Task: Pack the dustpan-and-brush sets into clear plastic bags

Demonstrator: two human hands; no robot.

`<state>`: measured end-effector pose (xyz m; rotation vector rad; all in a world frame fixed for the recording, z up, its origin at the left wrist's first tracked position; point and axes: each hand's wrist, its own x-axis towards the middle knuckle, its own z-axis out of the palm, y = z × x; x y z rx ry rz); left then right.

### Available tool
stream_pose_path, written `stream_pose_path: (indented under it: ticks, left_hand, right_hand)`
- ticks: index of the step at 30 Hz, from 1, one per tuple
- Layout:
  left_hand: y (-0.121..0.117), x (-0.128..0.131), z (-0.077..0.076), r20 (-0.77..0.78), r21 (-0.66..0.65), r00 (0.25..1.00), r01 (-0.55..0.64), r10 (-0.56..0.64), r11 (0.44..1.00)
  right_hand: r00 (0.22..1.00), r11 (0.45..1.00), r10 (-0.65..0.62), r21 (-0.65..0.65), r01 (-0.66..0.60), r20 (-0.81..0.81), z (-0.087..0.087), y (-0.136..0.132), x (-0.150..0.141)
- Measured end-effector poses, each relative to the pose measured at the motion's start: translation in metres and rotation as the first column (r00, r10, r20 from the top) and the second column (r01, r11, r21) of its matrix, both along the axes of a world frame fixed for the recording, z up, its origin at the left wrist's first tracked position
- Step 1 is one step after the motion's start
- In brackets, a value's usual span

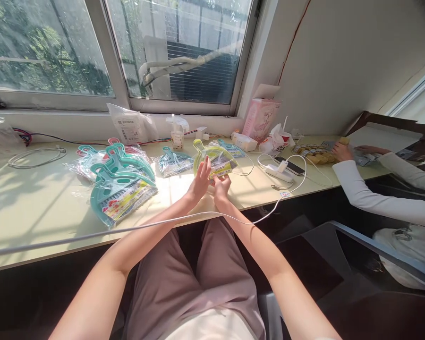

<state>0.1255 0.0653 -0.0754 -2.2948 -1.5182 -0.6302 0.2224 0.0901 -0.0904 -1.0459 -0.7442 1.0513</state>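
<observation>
This looks like a small packing workshop: a long bench (31, 200) beneath a window (109, 52), piled bagged dustpans (108, 191), a co-worker (382, 198) alongside.

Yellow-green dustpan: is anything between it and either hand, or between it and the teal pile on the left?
Nothing visible separates the yellow-green dustpan from the right hand, holding its lower part, or the left hand, open against its near side. Toward the teal pile, one separate teal packet lies in between.
</observation>
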Motion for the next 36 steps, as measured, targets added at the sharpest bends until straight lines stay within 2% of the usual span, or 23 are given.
stream_pose_path:
  ticks: [4,10,14,18,22,28,31,36]
  left_hand:
    - [-0.003,0.002,0.004,0.029,0.000,0.999,-0.042,0.042,0.999]
    - [-0.004,0.007,0.003,-0.028,-0.013,0.993,-0.111,0.111,0.994]
    - [-0.005,0.001,0.005,-0.075,0.017,0.997,-0.021,0.022,1.000]
    - [-0.005,-0.009,0.008,-0.114,0.066,0.992,0.059,-0.051,0.996]
    - [-0.002,-0.012,0.008,-0.102,0.085,0.993,0.063,-0.054,0.994]
    - [-0.005,-0.008,0.007,-0.148,0.068,0.986,0.094,-0.083,0.993]
    - [-0.008,-0.004,0.008,-0.182,0.058,0.978,0.113,-0.101,0.992]
    - [-0.009,0.002,0.010,-0.180,0.029,0.978,0.111,-0.104,0.993]
  right_hand:
    - [1.000,1.000,-0.003,-0.023,0.002,-0.012,0.001,0.000,0.000]
    - [0.999,0.999,0.029,-0.024,-0.030,-0.029,-0.003,0.002,0.000]
    - [1.000,1.000,0.017,-0.015,-0.017,-0.021,-0.008,0.005,0.002]
    - [0.998,0.999,-0.052,0.006,0.052,0.031,-0.011,0.007,0.004]
    - [0.994,0.998,-0.039,0.060,0.032,0.105,-0.010,0.005,0.004]
    - [0.994,0.999,0.036,0.029,-0.039,0.103,-0.006,0.004,0.007]
    - [0.995,0.997,0.022,0.074,-0.029,0.093,-0.006,0.008,0.013]
    - [0.990,0.998,-0.016,0.055,0.008,0.141,-0.009,0.014,0.020]
